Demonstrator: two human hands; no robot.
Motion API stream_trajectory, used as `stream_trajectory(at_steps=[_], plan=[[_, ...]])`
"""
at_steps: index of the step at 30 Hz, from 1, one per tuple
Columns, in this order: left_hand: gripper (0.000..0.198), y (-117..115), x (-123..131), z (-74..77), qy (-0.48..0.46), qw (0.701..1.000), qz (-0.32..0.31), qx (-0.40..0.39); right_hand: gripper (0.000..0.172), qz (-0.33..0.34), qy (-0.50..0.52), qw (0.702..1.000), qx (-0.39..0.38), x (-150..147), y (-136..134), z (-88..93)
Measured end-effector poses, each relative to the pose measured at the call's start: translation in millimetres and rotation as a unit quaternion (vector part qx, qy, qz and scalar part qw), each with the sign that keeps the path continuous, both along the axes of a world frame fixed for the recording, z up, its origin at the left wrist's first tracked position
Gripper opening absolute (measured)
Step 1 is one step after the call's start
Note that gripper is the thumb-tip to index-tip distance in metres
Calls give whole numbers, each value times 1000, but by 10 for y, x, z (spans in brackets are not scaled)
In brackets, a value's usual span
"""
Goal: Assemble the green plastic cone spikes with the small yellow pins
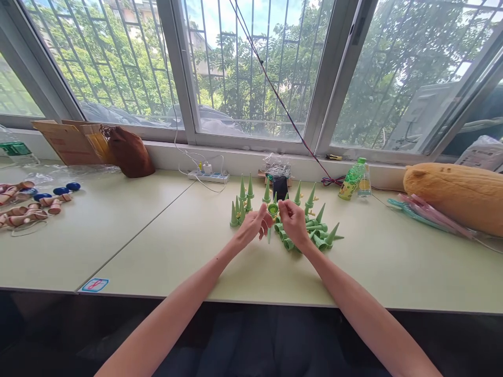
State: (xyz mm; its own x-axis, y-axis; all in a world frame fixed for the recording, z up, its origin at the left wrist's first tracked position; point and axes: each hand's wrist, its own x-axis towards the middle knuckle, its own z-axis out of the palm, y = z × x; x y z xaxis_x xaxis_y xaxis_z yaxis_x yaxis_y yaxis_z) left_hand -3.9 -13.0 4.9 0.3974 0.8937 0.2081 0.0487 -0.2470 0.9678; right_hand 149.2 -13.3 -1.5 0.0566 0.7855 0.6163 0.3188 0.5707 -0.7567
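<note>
My left hand point(252, 225) is closed round a green plastic cone point(273, 209), whose open wide end faces me and whose tip points down. Right beside the cone's rim, my right hand point(294, 222) is closed with thumb and forefinger pinched together; what they pinch, if anything, is hidden. Several like cones stand upright behind my hands, among them a tall green cone point(250, 187). To the right of my right wrist, more lie on their sides in a pile, one of them a hollow cone point(288, 244). Small yellow pieces point(312, 213) show among the standing cones.
A dark phone point(280, 187) leans at the back by crumpled clear plastic point(277, 165). A power strip point(208, 176) lies left of it, a green bottle point(352, 179) right. Wooden toys point(29, 212) lie far left; a tan plush point(451, 193) rests far right.
</note>
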Motion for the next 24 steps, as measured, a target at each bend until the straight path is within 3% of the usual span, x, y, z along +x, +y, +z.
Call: stream_trajectory(at_steps=[4,11,24], plan=[[69,-16,-11,20,-34,996,-34,-77,37,34,-16,999,7,-20,-12,-7],[57,13,-33,-33,-77,992,-51,-84,34,62,-3,998,-6,-27,-5,-11],[38,-26,-56,-29,41,997,-15,66,42,26,-17,999,-28,5,37,0]])
